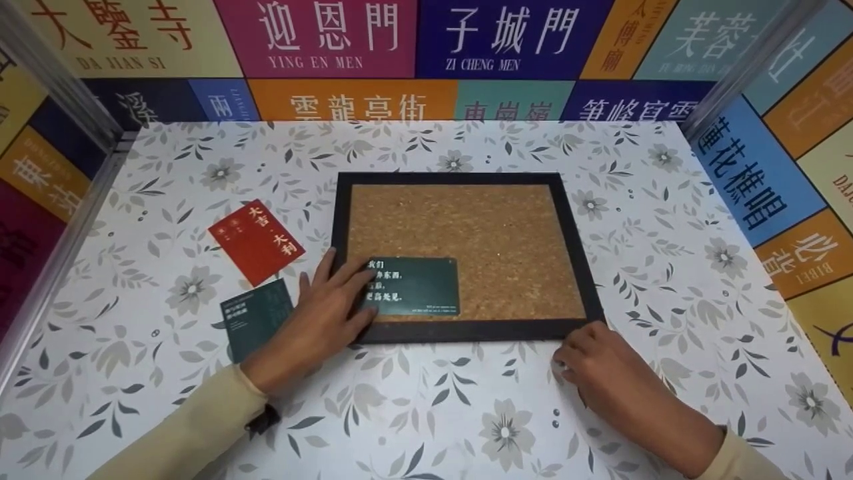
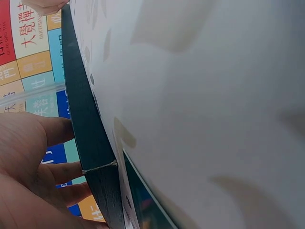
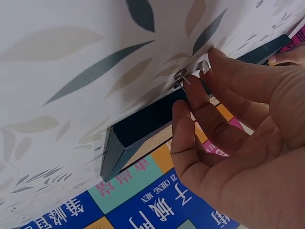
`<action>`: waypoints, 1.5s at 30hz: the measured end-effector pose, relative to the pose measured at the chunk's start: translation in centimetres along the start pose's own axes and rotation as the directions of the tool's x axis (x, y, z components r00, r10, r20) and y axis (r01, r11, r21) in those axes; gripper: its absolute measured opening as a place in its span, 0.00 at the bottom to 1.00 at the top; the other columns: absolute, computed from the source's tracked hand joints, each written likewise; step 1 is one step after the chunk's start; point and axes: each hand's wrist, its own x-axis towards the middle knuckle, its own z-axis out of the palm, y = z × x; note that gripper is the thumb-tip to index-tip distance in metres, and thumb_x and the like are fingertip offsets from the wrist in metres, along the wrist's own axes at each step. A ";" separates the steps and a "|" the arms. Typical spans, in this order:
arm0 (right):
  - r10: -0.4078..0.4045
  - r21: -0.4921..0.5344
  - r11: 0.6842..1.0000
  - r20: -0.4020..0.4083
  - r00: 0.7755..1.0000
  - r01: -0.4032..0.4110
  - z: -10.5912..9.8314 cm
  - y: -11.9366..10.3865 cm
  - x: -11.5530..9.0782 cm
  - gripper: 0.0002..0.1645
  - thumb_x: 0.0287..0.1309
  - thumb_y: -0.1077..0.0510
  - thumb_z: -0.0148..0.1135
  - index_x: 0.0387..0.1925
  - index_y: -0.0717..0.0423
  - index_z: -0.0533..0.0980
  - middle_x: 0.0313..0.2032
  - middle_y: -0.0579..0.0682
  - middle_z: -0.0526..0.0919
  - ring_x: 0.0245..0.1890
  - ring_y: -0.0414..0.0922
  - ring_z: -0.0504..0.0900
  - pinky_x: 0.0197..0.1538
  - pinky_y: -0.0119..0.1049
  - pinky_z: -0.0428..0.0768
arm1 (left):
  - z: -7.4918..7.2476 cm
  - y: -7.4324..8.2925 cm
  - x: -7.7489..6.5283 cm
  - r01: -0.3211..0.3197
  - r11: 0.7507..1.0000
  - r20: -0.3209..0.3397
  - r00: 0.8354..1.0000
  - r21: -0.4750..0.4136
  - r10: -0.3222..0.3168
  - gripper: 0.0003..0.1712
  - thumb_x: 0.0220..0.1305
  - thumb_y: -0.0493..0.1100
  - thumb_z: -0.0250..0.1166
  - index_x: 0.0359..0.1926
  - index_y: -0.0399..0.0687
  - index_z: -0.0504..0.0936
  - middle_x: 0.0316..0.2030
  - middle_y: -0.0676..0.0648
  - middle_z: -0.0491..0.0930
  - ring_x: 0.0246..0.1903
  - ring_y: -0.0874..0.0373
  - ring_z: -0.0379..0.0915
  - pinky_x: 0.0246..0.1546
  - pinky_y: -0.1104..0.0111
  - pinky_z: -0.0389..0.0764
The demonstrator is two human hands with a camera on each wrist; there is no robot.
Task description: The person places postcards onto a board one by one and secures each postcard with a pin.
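A black-framed cork board (image 1: pixel 520 247) lies on the table. On its lower left sits a green card (image 1: pixel 426 283) with white writing. My left hand (image 1: pixel 326 307) rests over the frame's left side, fingers spread, its fingertips on the card's left edge. In the left wrist view those fingers lie along the dark frame (image 2: pixel 90 124). My right hand (image 1: pixel 600 367) is by the board's lower right corner, fingers curled. The right wrist view shows a silver thumbtack (image 3: pixel 204 67) pinched by the thumb and fingers, with more metal tacks (image 3: pixel 181 76) right at the fingertips.
Left of the board lie a red card (image 1: pixel 253 240) with gold writing and another green card (image 1: pixel 253 317), partly under my left forearm. A floral cloth (image 1: pixel 506 427) covers the table. Panels of coloured signs (image 1: pixel 333 40) stand around the back and sides.
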 end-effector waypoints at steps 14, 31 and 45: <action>-0.032 -0.034 0.999 -0.048 0.998 0.031 0.2 0.2 -0.8 0.22 0.34 0.77 0.83 0.29 0.52 0.87 0.30 0.46 0.83 0.32 0.45 0.75 0.35 0.36 0.80 | 0.0 0.0 0.1 -0.005 1.000 -0.003 1.000 0.003 0.005 0.36 0.76 0.45 0.72 0.80 0.46 0.74 0.86 0.46 0.59 0.87 0.35 0.33 0.78 0.24 0.39; -0.023 0.088 0.996 -0.097 0.995 0.031 0.1 -0.2 -1.9 0.23 0.35 0.75 0.85 0.28 0.46 0.87 0.31 0.42 0.84 0.34 0.45 0.80 0.35 0.36 0.84 | 0.1 0.0 0.1 0.006 1.000 0.003 1.000 -0.002 -0.006 0.37 0.75 0.45 0.73 0.80 0.47 0.74 0.87 0.48 0.57 0.88 0.36 0.32 0.78 0.24 0.38; 0.107 0.403 0.908 0.044 0.993 -0.116 -1.6 -0.3 -0.1 0.17 0.51 0.71 0.84 0.35 0.47 0.89 0.34 0.37 0.87 0.36 0.35 0.80 0.35 0.32 0.82 | 0.0 0.0 0.1 0.002 1.000 -0.008 1.000 0.012 -0.002 0.36 0.76 0.46 0.72 0.80 0.46 0.74 0.86 0.46 0.59 0.87 0.35 0.33 0.77 0.23 0.40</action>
